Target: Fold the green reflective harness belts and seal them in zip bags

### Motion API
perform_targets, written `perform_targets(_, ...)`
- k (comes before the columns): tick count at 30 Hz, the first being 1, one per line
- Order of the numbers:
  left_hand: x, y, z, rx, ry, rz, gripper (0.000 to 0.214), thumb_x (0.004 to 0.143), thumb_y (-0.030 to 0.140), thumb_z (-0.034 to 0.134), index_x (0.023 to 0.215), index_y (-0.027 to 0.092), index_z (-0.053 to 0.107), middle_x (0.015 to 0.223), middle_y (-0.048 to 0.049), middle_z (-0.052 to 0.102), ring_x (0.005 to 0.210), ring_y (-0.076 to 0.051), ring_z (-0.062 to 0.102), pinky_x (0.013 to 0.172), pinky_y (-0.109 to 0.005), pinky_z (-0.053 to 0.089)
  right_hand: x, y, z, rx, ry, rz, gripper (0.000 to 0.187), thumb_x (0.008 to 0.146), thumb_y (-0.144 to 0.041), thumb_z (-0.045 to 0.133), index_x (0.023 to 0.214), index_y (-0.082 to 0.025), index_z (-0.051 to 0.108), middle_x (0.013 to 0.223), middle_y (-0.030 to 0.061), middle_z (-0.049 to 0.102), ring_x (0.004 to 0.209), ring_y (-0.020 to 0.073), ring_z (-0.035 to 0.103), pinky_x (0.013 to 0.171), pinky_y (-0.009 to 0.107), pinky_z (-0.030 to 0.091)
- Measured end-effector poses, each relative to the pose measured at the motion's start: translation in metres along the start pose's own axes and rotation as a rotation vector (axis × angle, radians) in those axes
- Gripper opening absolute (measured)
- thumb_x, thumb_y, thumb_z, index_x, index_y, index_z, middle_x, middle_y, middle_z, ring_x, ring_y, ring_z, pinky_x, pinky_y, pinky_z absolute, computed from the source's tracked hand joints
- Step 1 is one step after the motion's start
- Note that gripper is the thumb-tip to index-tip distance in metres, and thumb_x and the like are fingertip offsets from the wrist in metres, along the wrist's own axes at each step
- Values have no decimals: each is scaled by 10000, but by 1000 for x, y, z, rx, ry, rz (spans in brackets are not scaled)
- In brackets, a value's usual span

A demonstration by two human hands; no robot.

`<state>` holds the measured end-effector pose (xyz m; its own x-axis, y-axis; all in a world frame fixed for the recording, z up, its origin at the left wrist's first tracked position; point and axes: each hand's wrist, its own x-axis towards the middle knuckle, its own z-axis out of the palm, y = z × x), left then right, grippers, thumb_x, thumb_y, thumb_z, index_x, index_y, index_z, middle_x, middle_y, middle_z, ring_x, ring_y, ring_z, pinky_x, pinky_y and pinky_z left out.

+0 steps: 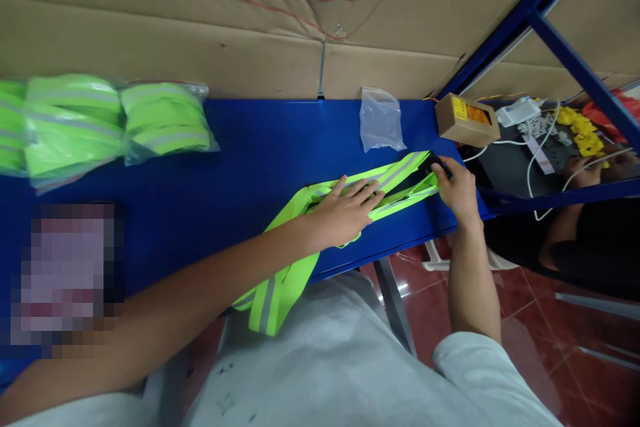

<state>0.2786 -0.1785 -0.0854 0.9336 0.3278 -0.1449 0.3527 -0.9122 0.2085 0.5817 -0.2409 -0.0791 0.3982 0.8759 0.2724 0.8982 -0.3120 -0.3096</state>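
Observation:
A neon yellow-green reflective strap with a grey stripe stretches across the blue table, and part of it hangs over the front edge toward my lap. My left hand lies flat on the strap with its fingers spread. At the strap's right end, my right hand is closed around a black buckle, partly hidden by the fingers. Just behind the strap lies a clear plastic bag.
Bagged yellow-green straps lie at the back left. A pixelated item rests at the left. At the right stand a small cardboard box, white cables and yellow parts. A co-worker's hand is beyond the blue frame.

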Motion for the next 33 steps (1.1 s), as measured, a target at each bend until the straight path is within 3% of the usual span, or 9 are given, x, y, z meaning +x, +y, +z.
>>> perform_targets(8, 7, 3, -38, -22, -106, -12, 652, 925, 84, 536, 1566, 131, 430, 1709, -140, 275, 1622, -316, 154, 1307, -629, 114, -9, -12, -3, -125, 36, 50, 473, 978, -487, 494, 1285, -207, 720, 1021, 156, 772, 951, 340, 718, 853, 424, 531)
perform_targets(10, 16, 12, -50, -72, -129, -85, 637, 928, 125, 576, 1554, 126, 454, 1697, -178, 290, 1607, -368, 191, 1290, -654, 153, -11, -18, -3, -187, 67, 58, 487, 976, -501, 488, 1284, -205, 721, 968, 163, 766, 876, 335, 712, 799, 416, 526)
perform_targets(12, 30, 25, -55, -102, -86, -167, 820, 934, 303, 671, 1630, 85, 295, 1701, -266, 192, 1595, -449, 163, 1263, -702, 172, -13, -23, -1, -228, 117, 54, 493, 974, -503, 481, 1271, -195, 726, 951, 167, 759, 830, 322, 704, 761, 401, 519)
perform_targets(14, 46, 39, -53, -160, 11, -240, 1134, 883, 546, 727, 1673, 85, 57, 1706, -305, 77, 1595, -480, 106, 1251, -720, 182, -15, -27, 0, -245, 168, 60, 492, 971, -494, 477, 1252, -184, 736, 948, 167, 756, 807, 309, 699, 736, 384, 514)
perform_targets(16, 60, 50, -43, -212, 87, -289, 1205, 869, 665, 684, 1671, 80, 0, 1706, -305, 71, 1599, -470, 102, 1255, -710, 191, -16, -29, 1, -245, 197, 69, 496, 966, -492, 478, 1245, -182, 745, 935, 165, 754, 795, 300, 697, 722, 373, 511)
perform_targets(21, 70, 52, -12, -190, 147, -245, 748, 1057, 442, 434, 1663, 86, 177, 1706, -213, 235, 1600, -391, 202, 1269, -679, 199, -18, -25, 1, -233, 192, 27, 521, 980, -504, 454, 1272, -192, 752, 953, 179, 737, 844, 308, 683, 734, 388, 519)
perform_targets(25, 59, 41, -2, -151, 237, -180, 709, 1084, 459, 340, 1679, 142, 119, 1682, -203, 314, 1577, -352, 287, 1287, -610, 199, -16, -19, 3, -233, 158, -29, 532, 1010, -445, 397, 1348, -173, 707, 1001, 189, 733, 1004, 340, 657, 797, 413, 527)
perform_targets(28, 55, 35, -1, -110, 296, -131, 645, 1092, 273, 307, 1685, 254, 53, 1621, -188, 430, 1509, -310, 425, 1239, -567, 307, -16, -17, 6, -253, 129, -51, 543, 1039, -418, 352, 1389, -154, 672, 1030, 192, 733, 1052, 344, 640, 839, 424, 523)
perform_targets(33, 55, 27, 5, -53, 315, -56, 583, 1074, 192, 249, 1657, 209, 258, 1652, -159, 394, 1537, -296, 387, 1267, -556, 270, -17, -18, 13, -318, 158, -106, 565, 1065, -417, 307, 1430, -131, 630, 1051, 200, 724, 1039, 333, 641, 806, 408, 534)
